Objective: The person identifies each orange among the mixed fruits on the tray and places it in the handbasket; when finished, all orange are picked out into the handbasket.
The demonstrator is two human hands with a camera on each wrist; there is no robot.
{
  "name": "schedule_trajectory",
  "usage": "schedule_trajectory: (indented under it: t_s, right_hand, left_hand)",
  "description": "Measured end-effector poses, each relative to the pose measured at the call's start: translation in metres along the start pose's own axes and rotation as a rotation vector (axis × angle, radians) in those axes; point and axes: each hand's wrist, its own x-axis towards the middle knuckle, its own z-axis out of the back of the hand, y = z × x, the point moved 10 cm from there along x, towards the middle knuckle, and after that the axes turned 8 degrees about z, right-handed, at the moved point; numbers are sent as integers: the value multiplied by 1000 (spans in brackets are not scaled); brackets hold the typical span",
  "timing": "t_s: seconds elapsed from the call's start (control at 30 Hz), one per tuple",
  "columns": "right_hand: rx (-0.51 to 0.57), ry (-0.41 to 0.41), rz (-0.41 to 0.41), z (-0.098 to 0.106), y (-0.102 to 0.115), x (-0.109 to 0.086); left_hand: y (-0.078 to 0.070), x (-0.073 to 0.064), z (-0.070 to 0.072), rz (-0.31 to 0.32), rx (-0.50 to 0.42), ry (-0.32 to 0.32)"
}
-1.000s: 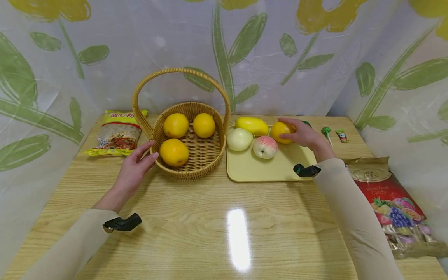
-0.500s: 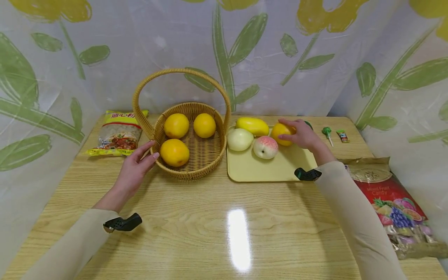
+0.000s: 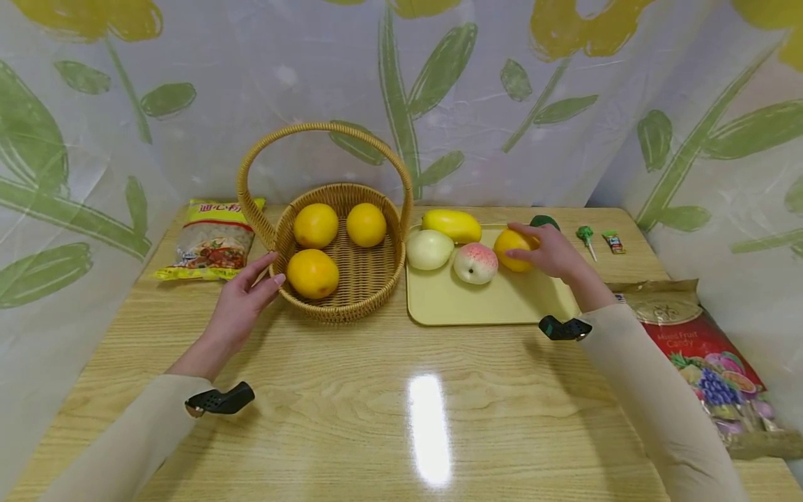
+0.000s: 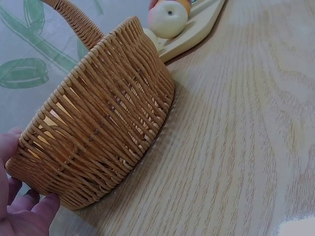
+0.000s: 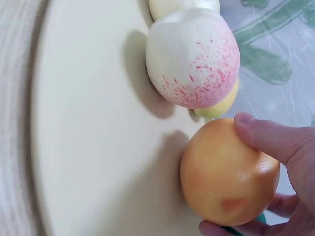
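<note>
The left hand (image 3: 241, 300) holds the near-left side of a wicker basket (image 3: 351, 310) with a tall handle, thumb at the rim and fingers against the outer wall in the left wrist view. Inside lie three orange-yellow fruits (image 3: 312, 273). Over the cream tray (image 3: 464, 307), the right hand (image 3: 552, 252) grips a round orange-yellow fruit (image 5: 229, 172), thumb on one side and fingers on the other. Close to this fruit on the tray are a pink-and-white peach (image 3: 475, 263), a pale green-white fruit (image 3: 429, 250) and a long yellow fruit (image 3: 452, 226).
A dark green thing (image 3: 544, 222) shows behind the right hand. Farther right lie a green lollipop (image 3: 585, 238) and a small wrapped candy (image 3: 613, 242). A red Mixed Fruit Candy bag (image 3: 696, 355) lies by the right forearm. Left of the basket is a yellow-edged food bag (image 3: 213, 240).
The right hand and its round fruit have shifted slightly right and nearer, away from the long yellow fruit. More of the dark green thing shows. The left hand and basket have stayed put.
</note>
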Motion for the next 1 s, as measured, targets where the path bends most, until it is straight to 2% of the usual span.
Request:
schedule_trajectory:
  t_s: [0.37,0.47,0.8,1.0]
  right_hand:
    - [-18,100,-115,-6,0,-29]
    - [5,91,-128,-8,0,-34]
    - [40,47,-28,-14,3,-38]
    - [84,62,36,-16,9,-40]
  left_hand:
    - [0,0,1,10,31,-3]
    - [0,0,1,14,35,-3]
    - [0,0,2,17,43,-10]
    - [-1,-1,1,15,62,-12]
